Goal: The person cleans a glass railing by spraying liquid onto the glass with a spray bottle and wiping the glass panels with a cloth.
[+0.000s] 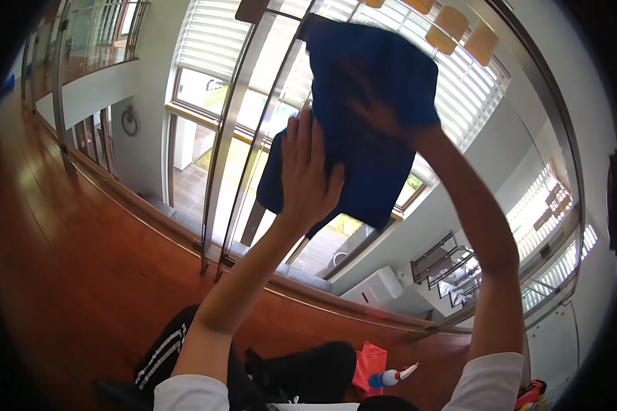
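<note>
A dark blue cloth (363, 164) is spread against the glass panel of a railing in front of me. My left hand (305, 171) lies flat on the cloth's left part, fingers stretched upward and thumb apart. Higher up and to the right, my right hand (384, 120) presses on the same cloth with its fingers spread, slightly blurred and in shade. Neither hand is closed round anything. The cloth's lower corners hang below my hands.
Metal posts (227, 137) and a curved handrail (555, 96) frame the glass. On the wooden floor (103, 274) a spray bottle (391, 377) lies by a red cloth (368, 363), near my bent legs. Through the glass show a lower room, windows and hanging lamps (448, 30).
</note>
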{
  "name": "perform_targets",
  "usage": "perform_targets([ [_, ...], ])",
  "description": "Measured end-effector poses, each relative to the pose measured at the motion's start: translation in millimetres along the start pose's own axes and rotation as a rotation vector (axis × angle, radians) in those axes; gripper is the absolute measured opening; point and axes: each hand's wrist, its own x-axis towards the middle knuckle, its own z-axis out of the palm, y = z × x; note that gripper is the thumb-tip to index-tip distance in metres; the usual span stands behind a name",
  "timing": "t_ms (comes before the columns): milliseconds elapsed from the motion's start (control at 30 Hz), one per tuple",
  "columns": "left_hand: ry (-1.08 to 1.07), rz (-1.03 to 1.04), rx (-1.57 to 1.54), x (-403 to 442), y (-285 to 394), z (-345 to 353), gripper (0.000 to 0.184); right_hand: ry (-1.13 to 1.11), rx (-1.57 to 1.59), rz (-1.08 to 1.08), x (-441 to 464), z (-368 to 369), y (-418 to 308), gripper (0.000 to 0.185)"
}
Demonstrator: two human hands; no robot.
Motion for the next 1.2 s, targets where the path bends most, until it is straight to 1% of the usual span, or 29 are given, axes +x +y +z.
perform_targets([
  [33, -0.002, -0.006, 0.023, 13.5, 0.6, 3.5, 0.068, -0.006, 0.168, 0.030, 25.8, -8.0, 6.6, 0.064],
  [67, 0.053, 0.003, 0.010, 26.9, 1.1, 7.5, 0.070, -0.009, 0.165, 0.029, 35.8, -2.2, 6.5, 0.064],
  [100, 0.055, 0.000, 0.005, 36.4, 4.1, 10.2, 0.070, 0.018, 0.260, 0.074, 44.7, 3.4, 5.5, 0.064],
  [167, 0.134, -0.076, 0.063, 46.5, 7.1, 14.0, 0.071, 0.076, 0.452, 0.170, 56.8, 12.4, 2.5, 0.064],
  [200, 0.077, -0.081, 0.092, 42.6, 7.7, 12.6, 0.072, 0.108, 0.547, 0.217, 59.8, 13.8, 2.2, 0.064],
  [233, 0.082, -0.080, 0.089, 35.3, 6.4, 10.2, 0.072, 0.108, 0.542, 0.213, 54.0, 8.5, -2.6, 0.064],
  [300, -0.073, -0.067, 0.151, 11.6, 1.7, 4.3, 0.071, 0.124, 0.066, 0.207, 26.6, -12.3, -20.1, 0.065],
  [333, -0.061, -0.056, 0.150, -0.3, -0.5, 4.2, 0.065, 0.125, 0.059, 0.207, 13.2, -12.1, -18.0, 0.065],
  [367, -0.055, -0.047, 0.147, -6.0, 1.5, 2.8, 0.065, 0.134, -0.033, 0.201, -4.8, -6.7, -9.7, 0.065],
  [400, -0.143, 0.008, 0.098, -9.8, 5.0, 3.1, 0.067, 0.144, -0.125, 0.194, -15.7, -5.3, 0.5, 0.066],
  [433, -0.230, 0.060, 0.049, -9.5, 7.8, 6.0, 0.068, 0.089, -0.142, 0.317, -18.9, -10.2, 10.7, 0.072],
  [500, -0.247, 0.101, 0.034, 10.0, 21.3, 12.7, 0.069, 0.339, 0.380, 0.329, 14.6, -14.7, 37.9, 0.078],
  [567, -0.267, 0.137, 0.015, 32.6, 33.3, 20.4, 0.069, 0.160, -0.033, 0.233, 53.6, -31.8, 74.3, 0.083],
  [600, -0.212, 0.116, 0.012, 42.1, 37.6, 25.7, 0.071, -0.035, 0.207, 0.439, 76.8, -41.5, 81.3, 0.081],
  [633, -0.163, 0.092, 0.008, 48.9, 39.3, 28.4, 0.072, -0.384, 0.403, 0.570, 110.2, -52.0, 91.0, 0.070],
  [667, -0.140, 0.062, -0.021, 54.1, 39.1, 29.9, 0.074, -0.519, 0.360, 0.559, 141.1, -78.2, 73.4, 0.045],
  [700, -0.149, 0.059, -0.026, 58.2, 37.3, 30.7, 0.074, -0.527, 0.362, 0.565, 147.0, -72.8, 75.2, 0.045],
  [767, -0.070, 0.036, -0.007, 64.0, 34.5, 32.1, 0.076, -0.660, 0.840, 0.526, 157.8, -53.6, 102.2, 0.046],
  [800, -0.069, 0.035, 0.004, 65.3, 36.5, 32.2, 0.075, -0.659, 0.930, 0.652, 153.5, -67.3, 87.5, 0.049],
  [833, -0.071, 0.035, 0.005, 65.8, 38.6, 34.2, 0.075, -0.659, 0.932, 0.653, 148.1, -74.3, 84.7, 0.049],
  [900, -0.006, 0.056, 0.115, 66.5, 41.2, 36.3, 0.069, -0.681, 0.861, 0.892, 133.6, -86.4, 79.8, 0.046],
  [933, -0.016, 0.073, 0.115, 65.3, 40.7, 35.2, 0.069, -0.488, 0.517, 0.795, 104.1, -87.8, 85.5, 0.058],
  [967, -0.079, 0.113, 0.096, 62.3, 40.2, 33.0, 0.068, -0.478, 0.516, 0.806, 83.4, -86.5, 104.1, 0.058],
  [1000, -0.134, 0.146, 0.074, 59.0, 39.0, 30.4, 0.068, -0.595, 0.609, 0.757, 66.0, -84.2, 128.5, 0.056],
  [1033, -0.124, 0.146, 0.068, 55.5, 38.8, 29.1, 0.068, -0.715, 0.695, 0.698, 66.1, -88.4, 130.7, 0.055],
  [1100, -0.219, 0.222, -0.016, 48.9, 39.6, 30.8, 0.069, -0.749, 0.629, 0.674, 71.0, -93.0, 135.1, 0.053],
  [1133, -0.194, 0.226, -0.034, 48.9, 38.2, 33.5, 0.069, -0.782, 0.575, 0.651, 76.4, -94.6, 134.0, 0.051],
  [1200, -0.184, 0.224, -0.039, 46.3, 35.1, 34.6, 0.069, -0.718, 0.493, 0.694, 106.8, -79.2, 115.1, 0.050],
])
